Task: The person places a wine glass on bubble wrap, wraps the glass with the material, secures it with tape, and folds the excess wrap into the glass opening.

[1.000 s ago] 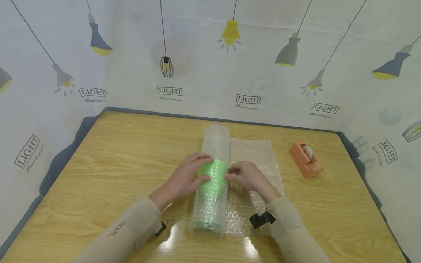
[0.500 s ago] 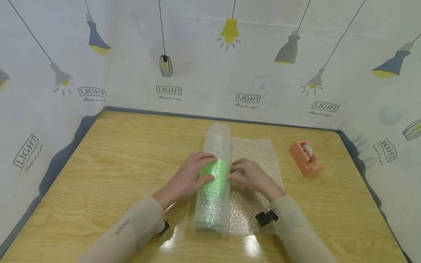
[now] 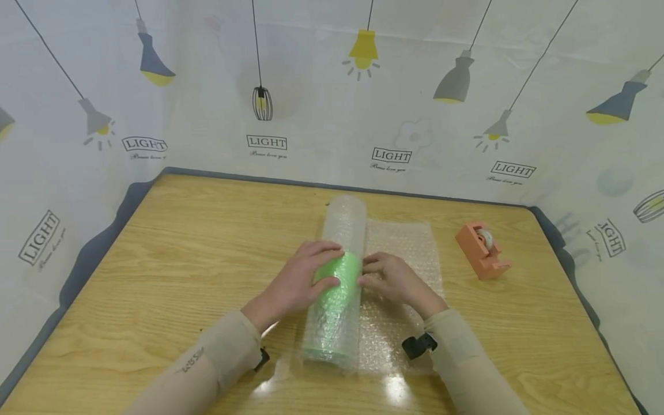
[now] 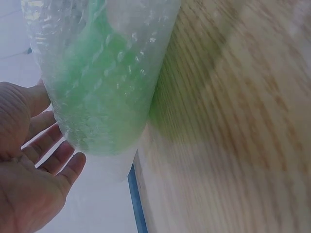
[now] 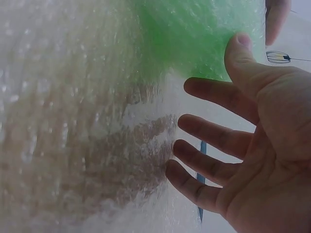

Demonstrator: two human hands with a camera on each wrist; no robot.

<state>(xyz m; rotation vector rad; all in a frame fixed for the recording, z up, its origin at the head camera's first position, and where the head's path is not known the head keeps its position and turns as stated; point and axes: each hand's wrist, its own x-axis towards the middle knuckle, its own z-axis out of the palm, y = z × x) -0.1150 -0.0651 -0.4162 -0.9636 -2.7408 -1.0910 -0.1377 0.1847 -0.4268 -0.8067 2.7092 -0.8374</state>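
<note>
A green object, its exact kind blurred by the wrap, lies inside a roll of clear bubble wrap [image 3: 332,323] at the middle of the table. The roll's far part is whitish and looks hollow. From under it a flat sheet of bubble wrap [image 3: 399,242] spreads to the right. My left hand [image 3: 293,279] rests on the roll's left side, thumb and fingers spread apart over it. On the opposite side my right hand [image 3: 396,279] touches the roll with its thumb and fingertips. In the right wrist view those fingers [image 5: 218,138] look nearly straight.
An orange tape dispenser [image 3: 479,253] with a roll of tape stands on the wooden table [image 3: 207,219], right of the sheet. A white curtain [image 3: 321,104] printed with lamps hangs behind the table and along its sides.
Both hands have shifted slightly to the right along with the roll, whose far end has swung a little rightward. The tape dispenser has stayed in place.
</note>
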